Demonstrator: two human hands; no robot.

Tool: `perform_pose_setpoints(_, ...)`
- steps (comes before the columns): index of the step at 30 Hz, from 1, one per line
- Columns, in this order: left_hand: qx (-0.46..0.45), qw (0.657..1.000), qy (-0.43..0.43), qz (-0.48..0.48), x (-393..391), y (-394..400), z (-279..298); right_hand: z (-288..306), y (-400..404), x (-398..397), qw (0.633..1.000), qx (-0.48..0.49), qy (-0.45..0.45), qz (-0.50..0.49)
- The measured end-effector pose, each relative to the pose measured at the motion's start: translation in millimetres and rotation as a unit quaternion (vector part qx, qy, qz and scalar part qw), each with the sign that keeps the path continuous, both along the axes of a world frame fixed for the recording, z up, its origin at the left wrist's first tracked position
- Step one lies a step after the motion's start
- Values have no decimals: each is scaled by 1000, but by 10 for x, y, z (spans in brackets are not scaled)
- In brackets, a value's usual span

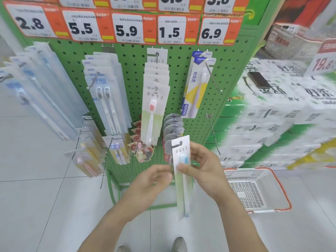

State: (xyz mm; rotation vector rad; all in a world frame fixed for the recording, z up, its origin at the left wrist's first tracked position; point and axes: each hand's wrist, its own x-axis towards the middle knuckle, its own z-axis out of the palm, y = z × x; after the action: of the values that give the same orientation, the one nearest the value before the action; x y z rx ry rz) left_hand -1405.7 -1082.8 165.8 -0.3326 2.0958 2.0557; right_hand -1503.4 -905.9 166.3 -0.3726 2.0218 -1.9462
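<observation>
Both hands are holding a toothbrush pack (181, 190) upright in front of a green pegboard (178, 70).

The pack's long axis is running nearly vertical: its hanging hole is pointing up and slightly away toward the pegboard, and the blue handle end is pointing down toward the floor. The brush head is sitting just above the right thumb. The right hand (205, 171) is reaching in from the lower right with its forearm angled up, gripping the pack with the thumb pressing across the front and the fingers spreading behind the card. The left hand (151, 180) is coming in from the lower left, fingers curled, their tips pinching the pack's left edge. The pack is standing between the two hands, its lower half hanging free below them. A white basket (241, 174) is sitting on the floor to the right of the right hand.
</observation>
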Motion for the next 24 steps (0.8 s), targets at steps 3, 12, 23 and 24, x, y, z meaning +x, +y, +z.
perform_pose_setpoints(3,-33,998,58,9,-33,112,32,91,-64,56,999,27,23,6)
perform_pose_setpoints(12,-57,991,105,62,-184,38,221,367,37,119,998,-23,25,49)
perform_pose_setpoints(23,-193,925,246,217,-435,-163,683,854,-142,-41,948,21,276,-160)
perform_pose_setpoints(24,-203,914,269,226,-474,-183,755,873,-201,-74,931,36,318,-177)
